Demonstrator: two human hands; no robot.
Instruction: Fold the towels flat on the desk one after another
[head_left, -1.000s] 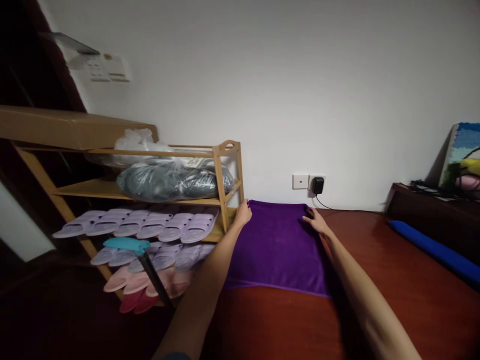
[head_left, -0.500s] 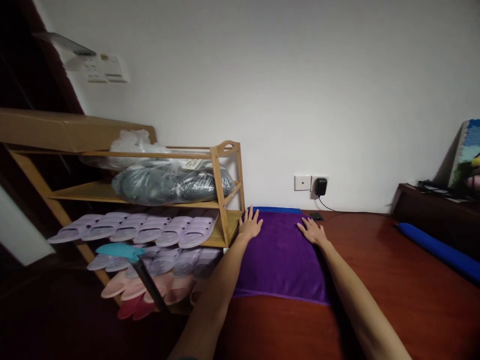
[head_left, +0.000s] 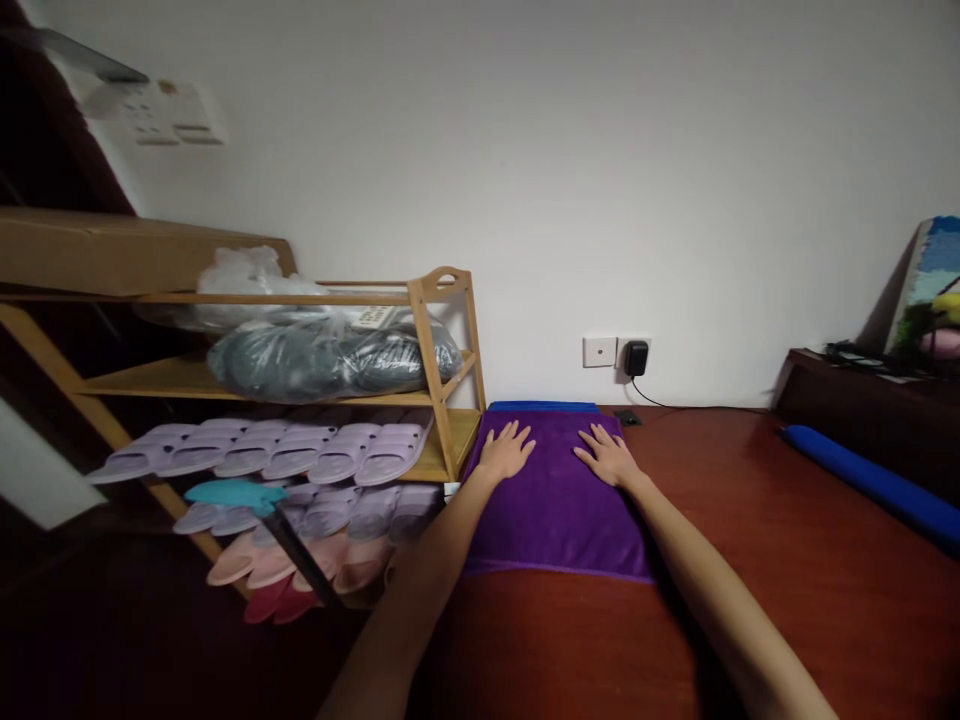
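A purple cloth [head_left: 555,510] lies spread flat on the reddish-brown wooden tabletop [head_left: 555,640], close to the wall. The edge of a blue cloth [head_left: 544,406] shows just behind it. My left hand [head_left: 507,452] rests palm down on the left part of the purple cloth, fingers spread. On the right part, my right hand [head_left: 606,456] also lies flat with its fingers apart. Neither hand grips anything.
To the left stands a wooden shoe rack [head_left: 442,380] with several lilac slippers [head_left: 330,455], a plastic-wrapped grey bundle [head_left: 337,355] and a cardboard box [head_left: 142,255]. A black plug adapter [head_left: 636,358] sits in the wall socket. A long blue item [head_left: 877,485] lies at right.
Both hands have slid inward over the purple cloth, away from its side edges and a little nearer each other. The camera view has shifted slightly.
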